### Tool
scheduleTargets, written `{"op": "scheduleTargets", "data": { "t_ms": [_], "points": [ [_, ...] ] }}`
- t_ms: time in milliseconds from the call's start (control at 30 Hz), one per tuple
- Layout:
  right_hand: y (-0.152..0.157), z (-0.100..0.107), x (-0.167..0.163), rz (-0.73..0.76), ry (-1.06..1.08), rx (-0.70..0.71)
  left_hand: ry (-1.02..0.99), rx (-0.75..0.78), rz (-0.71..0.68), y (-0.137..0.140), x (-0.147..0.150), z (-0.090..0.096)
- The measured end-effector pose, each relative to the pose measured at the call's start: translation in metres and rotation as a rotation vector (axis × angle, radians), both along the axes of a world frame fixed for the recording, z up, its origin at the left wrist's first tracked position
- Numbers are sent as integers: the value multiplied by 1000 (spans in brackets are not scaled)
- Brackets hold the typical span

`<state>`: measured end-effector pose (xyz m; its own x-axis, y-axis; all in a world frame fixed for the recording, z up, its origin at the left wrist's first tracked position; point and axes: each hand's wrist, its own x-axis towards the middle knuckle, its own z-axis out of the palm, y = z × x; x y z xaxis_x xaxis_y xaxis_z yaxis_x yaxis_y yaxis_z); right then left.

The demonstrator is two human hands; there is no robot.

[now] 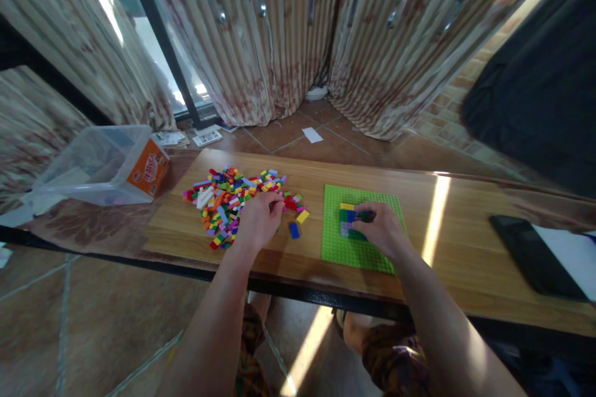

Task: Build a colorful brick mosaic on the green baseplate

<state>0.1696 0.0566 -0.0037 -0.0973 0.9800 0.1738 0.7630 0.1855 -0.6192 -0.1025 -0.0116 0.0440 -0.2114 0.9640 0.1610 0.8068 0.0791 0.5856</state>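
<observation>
My right hand (384, 226) pinches a dark green toy brick (366, 216) over a light green baseplate (333, 242). Yellow, blue and grey bricks (344, 226) sit joined on that plate, beside and partly under my fingers. My left hand (261, 216) is at the right side of a heap of mixed-colour bricks (226, 198). Its fingertips are closed together, and whatever is between them, if anything, cannot be made out. A blue brick (294, 231) and a yellow brick (303, 217) lie loose between the heap and the plate.
A clear plastic box (102, 183) with an orange label stands left of the wooden board (298, 260). A black flat object (535, 254) and white paper (570, 257) lie at the right. Tools (313, 0) hang from a bar above the table. Sunlight stripes the board.
</observation>
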Motion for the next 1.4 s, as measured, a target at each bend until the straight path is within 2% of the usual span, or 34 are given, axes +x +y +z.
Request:
{"op": "scheduleTargets", "data": {
  "t_ms": [167, 367, 500, 700, 967, 1200, 1400],
  "points": [
    [0, 1, -1, 12, -22, -31, 0, 42, -18, -3, -2, 1],
    [-1, 5, 5, 12, -12, -98, 28, 48, 39, -4, -14, 4],
    [-9, 15, -9, -4, 27, -2, 33, 50, 51, -4, -16, 4],
    [-25, 17, -46, 197, 119, 110, 35, -6, 21, -6, -16, 3],
    [-39, 9, -72, 348, 108, 115, 80, -62, 16, -7, -19, -1],
    [-42, 4, -87, 375, 64, 86, 207, -46, 13, -3, 2, -3],
    [-41, 1, -91, 403, 3, 104, 300, -1, -58, 3, 13, -9]
  ]
}}
